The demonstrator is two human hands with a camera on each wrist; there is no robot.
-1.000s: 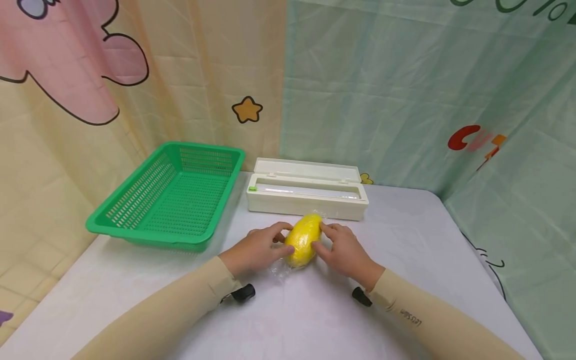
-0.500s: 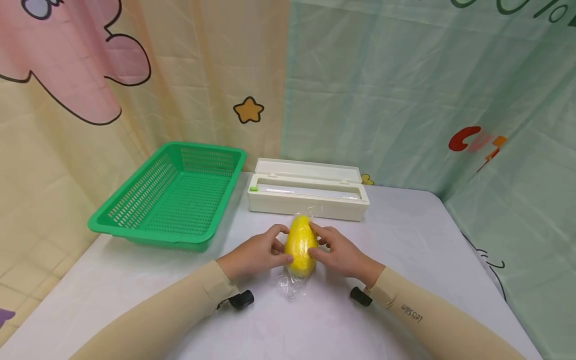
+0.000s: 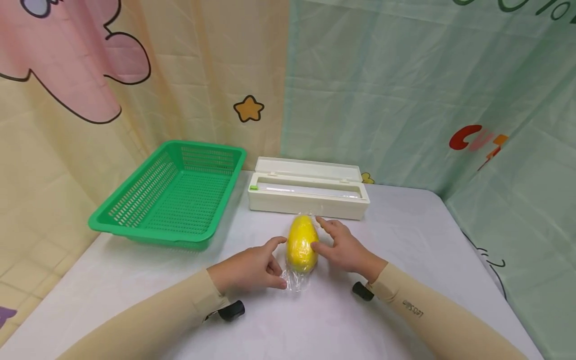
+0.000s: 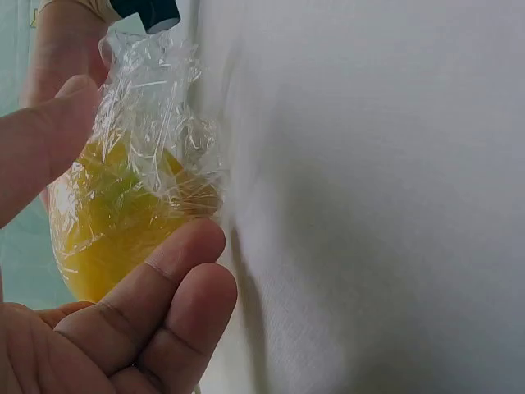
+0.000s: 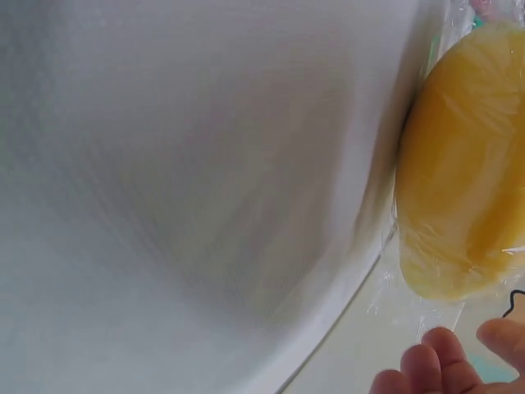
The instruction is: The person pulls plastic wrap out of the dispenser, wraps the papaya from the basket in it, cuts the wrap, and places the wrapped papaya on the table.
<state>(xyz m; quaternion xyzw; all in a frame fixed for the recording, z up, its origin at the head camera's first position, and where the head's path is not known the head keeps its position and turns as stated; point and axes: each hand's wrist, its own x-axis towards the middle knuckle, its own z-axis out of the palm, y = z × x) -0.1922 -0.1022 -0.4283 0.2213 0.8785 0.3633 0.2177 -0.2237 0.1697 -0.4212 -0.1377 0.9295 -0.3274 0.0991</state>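
Observation:
A yellow oval fruit [image 3: 301, 242], wrapped in clear cling film, lies on the white table in front of the white box. Its loose film end [image 3: 296, 282] is bunched toward the near side and shows crumpled in the left wrist view [image 4: 156, 107]. To its left my left hand [image 3: 249, 267] is spread, thumb and index finger apart, close to the film end. My right hand [image 3: 351, 250] is at the other side, its thumb at the fruit's flank and its index finger extended near the far end. In the right wrist view the film lies smooth over the fruit [image 5: 467, 164].
Behind the fruit stands a white cling film dispenser box [image 3: 308, 206], lid raised, with a roll inside and a green slider at its left end. A green slotted basket [image 3: 148, 235] sits at the left back. Printed curtains [image 3: 360, 90] hang behind the table.
Both hands have turned the fruit more upright in view, bringing its film end toward the near side. My left hand has then drawn back left and nearer; the right index finger has lifted outward.

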